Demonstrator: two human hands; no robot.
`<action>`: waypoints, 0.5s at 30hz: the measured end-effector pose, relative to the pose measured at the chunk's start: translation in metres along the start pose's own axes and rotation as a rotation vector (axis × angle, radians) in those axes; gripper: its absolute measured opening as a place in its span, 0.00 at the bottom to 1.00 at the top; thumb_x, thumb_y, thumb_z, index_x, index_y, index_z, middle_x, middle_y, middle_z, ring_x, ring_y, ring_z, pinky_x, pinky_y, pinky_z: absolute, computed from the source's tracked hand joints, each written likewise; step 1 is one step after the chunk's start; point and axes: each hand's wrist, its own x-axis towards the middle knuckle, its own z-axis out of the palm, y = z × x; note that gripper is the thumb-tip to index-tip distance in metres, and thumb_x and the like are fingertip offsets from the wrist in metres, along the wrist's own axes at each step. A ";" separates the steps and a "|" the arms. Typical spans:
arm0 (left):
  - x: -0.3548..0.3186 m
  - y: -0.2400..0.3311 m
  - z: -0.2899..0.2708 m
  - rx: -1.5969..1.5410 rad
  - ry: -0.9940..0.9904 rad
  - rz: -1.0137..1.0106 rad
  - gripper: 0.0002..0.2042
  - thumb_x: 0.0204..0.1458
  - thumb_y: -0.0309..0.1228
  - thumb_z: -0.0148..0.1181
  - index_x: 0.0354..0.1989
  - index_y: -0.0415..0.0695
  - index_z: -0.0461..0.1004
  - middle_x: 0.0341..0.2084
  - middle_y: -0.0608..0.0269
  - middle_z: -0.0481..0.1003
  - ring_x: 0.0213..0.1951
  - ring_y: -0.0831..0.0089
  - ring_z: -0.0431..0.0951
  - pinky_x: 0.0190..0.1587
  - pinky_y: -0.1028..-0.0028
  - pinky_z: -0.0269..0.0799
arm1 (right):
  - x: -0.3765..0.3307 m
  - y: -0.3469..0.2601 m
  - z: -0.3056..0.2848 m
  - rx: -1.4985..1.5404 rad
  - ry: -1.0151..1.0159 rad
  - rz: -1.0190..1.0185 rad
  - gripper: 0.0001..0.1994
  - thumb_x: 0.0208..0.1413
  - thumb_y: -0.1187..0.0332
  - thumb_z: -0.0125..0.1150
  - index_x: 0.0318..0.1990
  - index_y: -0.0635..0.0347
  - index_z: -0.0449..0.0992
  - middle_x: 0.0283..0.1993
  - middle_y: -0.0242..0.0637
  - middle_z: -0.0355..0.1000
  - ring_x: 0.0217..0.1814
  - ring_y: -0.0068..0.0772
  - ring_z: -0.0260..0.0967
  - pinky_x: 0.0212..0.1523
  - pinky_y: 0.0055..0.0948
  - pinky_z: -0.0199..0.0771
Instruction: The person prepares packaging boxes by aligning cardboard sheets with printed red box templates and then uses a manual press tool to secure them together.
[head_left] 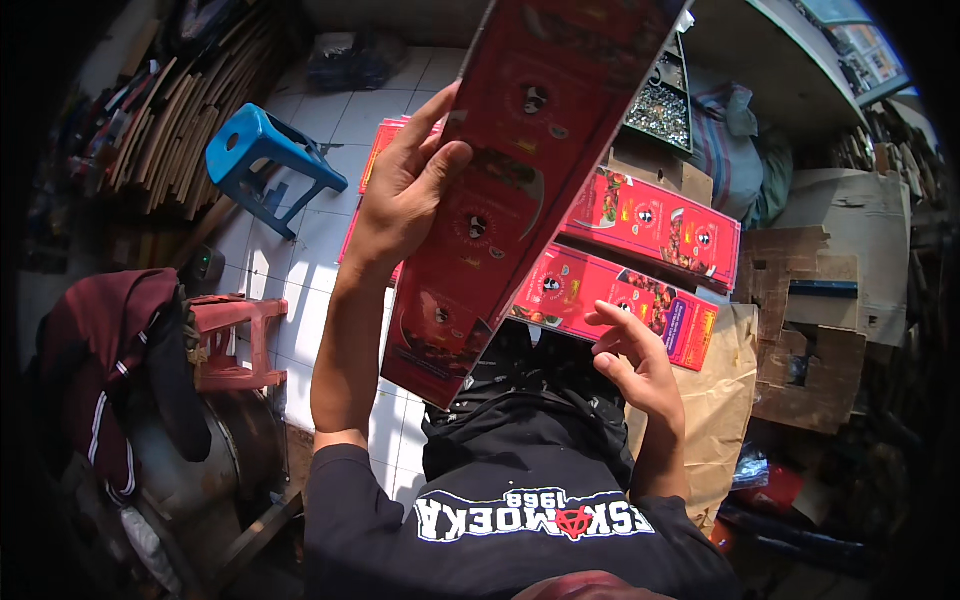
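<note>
A long red printed sheet (505,170) stands raised and tilted in front of me, its lower end near my lap. My left hand (405,195) is closed on its left edge, thumb on the near face. My right hand (642,362) holds nothing; its fingers are apart and slightly bent, just over the near end of a lower red printed sheet (590,290). Whether the fingertips touch that sheet I cannot tell. Beyond it lies a stack of similar red printed sheets (690,240). More red sheets (385,140) show partly behind my left hand.
Brown paper (735,385) lies right of my lap, beside cut cardboard (815,385). A tray of small shiny metal pieces (660,115) sits at the far right. On the left are a blue plastic stool (240,145), a red stool (230,345), a maroon jacket (105,310) and stacked cardboard (190,130).
</note>
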 end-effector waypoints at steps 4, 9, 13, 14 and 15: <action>0.019 -0.002 0.054 0.358 -0.526 -0.035 0.27 0.59 0.26 0.57 0.67 0.48 0.60 0.45 0.55 0.78 0.44 0.74 0.77 0.47 0.72 0.72 | 0.017 -0.003 0.037 0.513 -0.027 0.046 0.21 0.55 0.72 0.64 0.55 0.69 0.67 0.44 0.42 0.73 0.35 0.22 0.71 0.37 0.24 0.73; -0.020 -0.021 0.088 0.732 -0.382 0.376 0.25 0.49 0.26 0.65 0.58 0.47 0.69 0.46 0.51 0.71 0.46 0.54 0.74 0.47 0.62 0.72 | 0.018 0.019 0.073 0.630 0.286 0.068 0.15 0.67 0.63 0.49 0.46 0.69 0.72 0.38 0.45 0.75 0.33 0.34 0.77 0.35 0.32 0.80; -0.064 -0.003 0.064 0.734 -0.248 0.477 0.20 0.46 0.25 0.67 0.50 0.43 0.75 0.49 0.51 0.70 0.51 0.54 0.72 0.53 0.58 0.70 | 0.030 0.027 0.063 0.772 0.380 0.000 0.17 0.68 0.62 0.48 0.45 0.70 0.73 0.39 0.46 0.77 0.35 0.34 0.78 0.36 0.31 0.83; -0.072 -0.006 0.056 0.714 -0.222 0.469 0.19 0.46 0.24 0.67 0.48 0.42 0.75 0.48 0.50 0.70 0.50 0.55 0.73 0.52 0.58 0.71 | 0.040 0.023 0.059 0.824 0.420 0.000 0.17 0.67 0.61 0.48 0.44 0.71 0.74 0.38 0.47 0.77 0.35 0.35 0.79 0.36 0.31 0.83; -0.082 -0.010 0.050 0.635 -0.150 0.355 0.17 0.46 0.23 0.66 0.47 0.41 0.76 0.48 0.50 0.71 0.49 0.56 0.74 0.52 0.60 0.71 | 0.051 0.025 0.055 0.840 0.456 0.000 0.18 0.67 0.61 0.49 0.43 0.71 0.74 0.38 0.47 0.77 0.35 0.35 0.79 0.37 0.32 0.84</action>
